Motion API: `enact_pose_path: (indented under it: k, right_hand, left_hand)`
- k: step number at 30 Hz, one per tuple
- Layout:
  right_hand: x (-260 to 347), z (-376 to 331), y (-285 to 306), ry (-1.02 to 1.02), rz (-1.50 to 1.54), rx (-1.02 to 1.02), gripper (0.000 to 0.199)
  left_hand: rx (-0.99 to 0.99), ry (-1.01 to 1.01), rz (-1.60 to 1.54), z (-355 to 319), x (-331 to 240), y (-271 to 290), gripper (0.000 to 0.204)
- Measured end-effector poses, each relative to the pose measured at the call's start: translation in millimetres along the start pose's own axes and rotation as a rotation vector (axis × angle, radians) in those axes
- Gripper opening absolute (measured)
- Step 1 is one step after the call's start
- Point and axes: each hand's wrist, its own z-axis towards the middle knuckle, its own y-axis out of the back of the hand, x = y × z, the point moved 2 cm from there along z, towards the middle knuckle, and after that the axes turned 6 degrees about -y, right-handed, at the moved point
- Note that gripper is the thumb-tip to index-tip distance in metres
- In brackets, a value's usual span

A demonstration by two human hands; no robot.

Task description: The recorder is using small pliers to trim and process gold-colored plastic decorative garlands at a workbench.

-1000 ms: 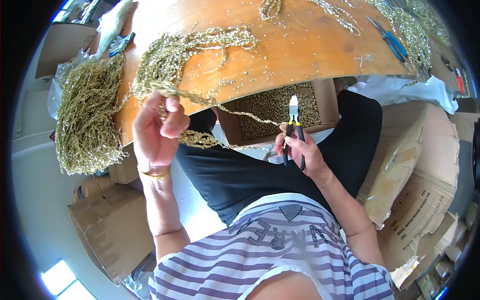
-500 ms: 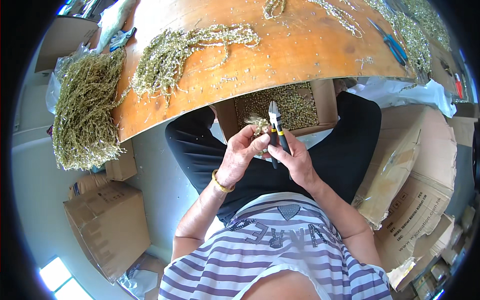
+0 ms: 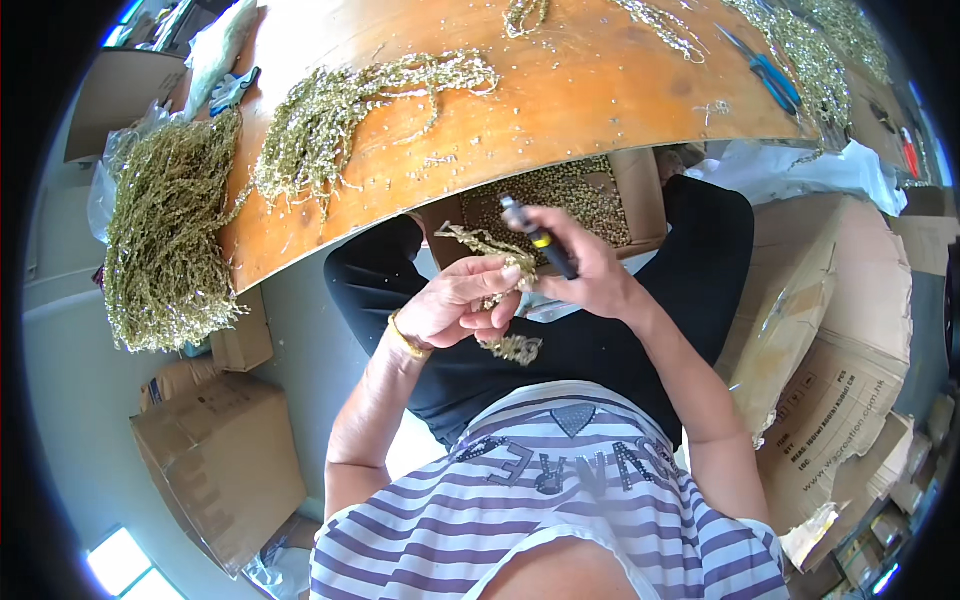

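Note:
My left hand [image 3: 455,302] is closed on a short bunch of gold beaded strands [image 3: 514,349]. Loose ends stick out above its fingers, and a tuft hangs below them. In my right hand [image 3: 592,262] are pliers [image 3: 541,238] with black-and-yellow handles, their jaws pointing up and to the left. The right thumb and fingertips meet the bunch near the left fingertips; part of that grip is hidden. Beneath the hands, between my knees, stands an open cardboard box [image 3: 640,195] holding many small gold beads [image 3: 590,185].
The wooden table [image 3: 560,105] curves across in front, with a pile of gold strands [image 3: 320,125] on it. A thick bundle [image 3: 170,230] hangs over its left edge. Blue-handled scissors [image 3: 772,80] lie at the far right. Cardboard boxes [image 3: 220,460] stand left; torn cardboard [image 3: 840,400] leans right.
My right hand has tilted the pliers leftward and lifted them off the upright position. The left hand has shifted left and slightly down, and more of the strand bunch shows.

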Motion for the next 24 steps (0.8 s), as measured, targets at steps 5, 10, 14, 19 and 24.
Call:
enact_pose_path:
  k: [5,10,14,19,24]
  right_hand:
    - [-3.4,16.2,-11.5,-0.056,0.281,0.226,0.04]
    - [5.7,8.2,5.8,-0.354,0.739,0.119,0.033]
    - [23.3,-7.9,35.4,-0.336,0.982,-0.059,0.037]
    - [3.0,-37.1,62.0,-0.366,0.667,-0.133,0.033]
    - [-59.8,-50.5,57.5,-0.422,1.017,-0.13,0.033]
  left_hand:
    - [0.054,0.119,0.103,-7.3,-23.6,4.8,0.029]
    - [0.225,0.119,0.368,-3.6,-34.2,17.9,0.036]
    - [0.275,0.204,0.803,5.2,-34.2,44.0,0.033]
    - [0.188,0.212,0.689,-4.0,-53.3,24.8,0.033]
    - [0.402,0.147,1.142,17.1,-119.0,-36.0,0.03]
